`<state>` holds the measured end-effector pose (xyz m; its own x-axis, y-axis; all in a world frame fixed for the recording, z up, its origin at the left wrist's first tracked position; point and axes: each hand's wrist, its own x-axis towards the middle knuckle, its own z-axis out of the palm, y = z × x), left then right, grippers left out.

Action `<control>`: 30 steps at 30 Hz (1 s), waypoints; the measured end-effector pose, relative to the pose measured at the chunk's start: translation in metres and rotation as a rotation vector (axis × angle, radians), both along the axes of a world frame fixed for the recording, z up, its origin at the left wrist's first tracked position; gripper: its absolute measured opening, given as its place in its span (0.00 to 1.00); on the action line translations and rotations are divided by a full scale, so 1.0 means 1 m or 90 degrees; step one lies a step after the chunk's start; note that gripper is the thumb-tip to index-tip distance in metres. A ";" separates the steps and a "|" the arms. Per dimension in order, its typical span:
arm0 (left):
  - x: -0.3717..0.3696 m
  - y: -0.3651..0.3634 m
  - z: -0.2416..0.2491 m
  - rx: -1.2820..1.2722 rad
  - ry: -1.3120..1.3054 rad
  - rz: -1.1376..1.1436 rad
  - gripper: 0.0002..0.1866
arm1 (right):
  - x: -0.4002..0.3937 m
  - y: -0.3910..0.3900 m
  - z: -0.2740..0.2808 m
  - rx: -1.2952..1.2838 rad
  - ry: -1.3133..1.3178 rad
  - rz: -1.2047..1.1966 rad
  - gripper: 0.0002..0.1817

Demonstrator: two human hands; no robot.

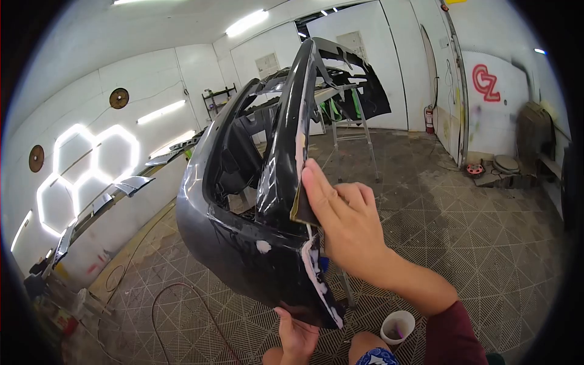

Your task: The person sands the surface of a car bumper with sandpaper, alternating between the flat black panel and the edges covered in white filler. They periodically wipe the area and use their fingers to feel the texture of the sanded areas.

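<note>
A black car bumper [261, 249] stands in front of me, its far end rising away. Pinkish-white filler patches [312, 267] run along its right edge, and a small filler spot [263, 247] marks its face. My right hand [347, 216] presses a piece of sandpaper [302, 210], dark with a yellowish edge, against that edge, fingers together and pointing up along the filler. Down at the bumper's lower edge, my left hand [297, 336] grips it, thumb up on the near side; its other fingers are partly hidden.
A white bucket [398, 327] with something purple inside stands on the patterned floor [456, 243] by my knees. A hose [182, 286] curls at lower left. Metal stand legs [369, 146] rise behind the bumper. A fire extinguisher [429, 119] is near the far wall.
</note>
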<state>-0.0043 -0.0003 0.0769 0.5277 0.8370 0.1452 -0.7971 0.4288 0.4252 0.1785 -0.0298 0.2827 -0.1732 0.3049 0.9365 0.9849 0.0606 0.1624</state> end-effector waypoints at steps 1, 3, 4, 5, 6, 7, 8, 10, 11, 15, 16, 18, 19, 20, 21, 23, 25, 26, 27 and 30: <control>-0.002 0.006 -0.012 0.000 -0.013 -0.015 0.30 | 0.000 0.004 0.003 0.015 0.004 0.001 0.38; -0.003 0.010 -0.012 0.004 -0.035 -0.028 0.32 | -0.013 -0.006 -0.017 -0.004 0.013 -0.001 0.40; -0.002 0.007 -0.007 0.015 -0.013 -0.011 0.32 | -0.016 -0.012 -0.028 -0.024 0.025 -0.006 0.41; 0.001 0.005 -0.001 0.026 0.008 0.004 0.32 | -0.014 -0.010 -0.029 -0.021 0.012 -0.002 0.41; 0.004 0.005 0.003 0.024 -0.001 0.002 0.32 | -0.010 -0.005 -0.025 -0.022 0.004 -0.005 0.41; 0.003 0.004 0.005 0.045 0.003 -0.008 0.32 | -0.003 0.002 -0.016 -0.008 -0.003 -0.034 0.39; 0.002 0.003 0.007 0.067 0.011 -0.019 0.32 | 0.004 0.008 -0.004 0.007 -0.006 -0.063 0.37; 0.003 0.000 0.014 0.083 0.016 -0.029 0.32 | 0.028 0.032 0.030 -0.080 -0.025 -0.059 0.35; 0.000 0.000 0.015 0.106 0.022 -0.037 0.33 | 0.032 0.043 0.037 -0.161 -0.044 -0.052 0.33; -0.002 0.007 -0.001 0.082 0.009 -0.016 0.33 | 0.020 0.052 0.016 -0.076 0.068 -0.061 0.33; -0.006 0.009 -0.009 0.041 0.001 -0.033 0.33 | 0.026 0.050 0.004 -0.085 0.068 -0.064 0.33; -0.008 0.015 -0.029 -0.007 -0.019 -0.055 0.32 | 0.047 0.047 -0.017 -0.101 0.285 -0.004 0.35; -0.010 0.021 -0.040 0.015 -0.038 -0.070 0.32 | 0.046 0.040 -0.027 -0.039 0.333 0.042 0.37; -0.010 0.026 -0.045 0.040 -0.059 -0.085 0.32 | 0.039 0.032 -0.031 -0.039 0.324 0.034 0.37; -0.008 0.025 -0.040 0.036 -0.069 -0.092 0.32 | 0.026 0.022 -0.030 0.045 0.273 0.043 0.38; -0.004 0.017 -0.026 0.018 -0.021 -0.028 0.31 | 0.004 0.008 -0.030 0.104 0.176 0.062 0.39; -0.004 0.014 -0.017 0.015 -0.028 -0.027 0.31 | -0.012 0.008 -0.035 0.078 0.089 0.031 0.39; -0.005 0.014 -0.015 0.018 -0.023 -0.021 0.31 | -0.019 0.008 -0.036 0.056 0.013 0.005 0.39; -0.004 0.014 -0.016 0.015 -0.033 -0.025 0.31 | -0.019 0.012 -0.038 0.048 0.048 0.032 0.38; 0.000 0.013 -0.004 0.042 -0.041 -0.007 0.32 | -0.013 0.020 -0.014 0.067 -0.007 -0.064 0.37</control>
